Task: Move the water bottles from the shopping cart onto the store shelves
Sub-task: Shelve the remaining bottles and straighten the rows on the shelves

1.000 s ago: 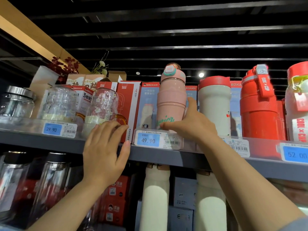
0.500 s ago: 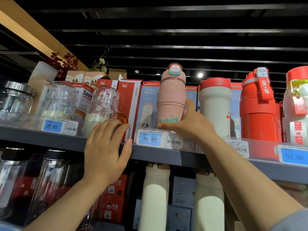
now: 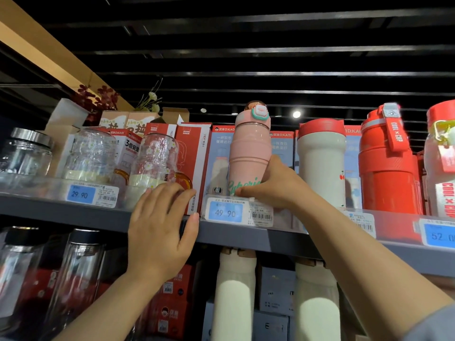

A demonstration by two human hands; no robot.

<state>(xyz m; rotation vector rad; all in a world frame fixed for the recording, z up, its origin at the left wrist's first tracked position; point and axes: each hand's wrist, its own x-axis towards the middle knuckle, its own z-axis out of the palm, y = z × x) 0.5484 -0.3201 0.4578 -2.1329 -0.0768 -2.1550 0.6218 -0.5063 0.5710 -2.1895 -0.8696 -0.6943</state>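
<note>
Bottle, pink [image 3: 248, 153]: upright on upper shelf [image 3: 283, 239], beside white cup [image 3: 321, 161]. Right hand [image 3: 275, 185] grip wraps its lower body. Left hand [image 3: 160, 232], fingers flat, rests on shelf edge. Likely rigid, smooth, top-heavy; hold low on ribbed waist.

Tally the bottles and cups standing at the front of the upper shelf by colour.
Clear glass: 3, a jar and two flowered cups
Pink: 1, held by the right hand
White with red lid: 2
Red: 1
Total: 7
</note>
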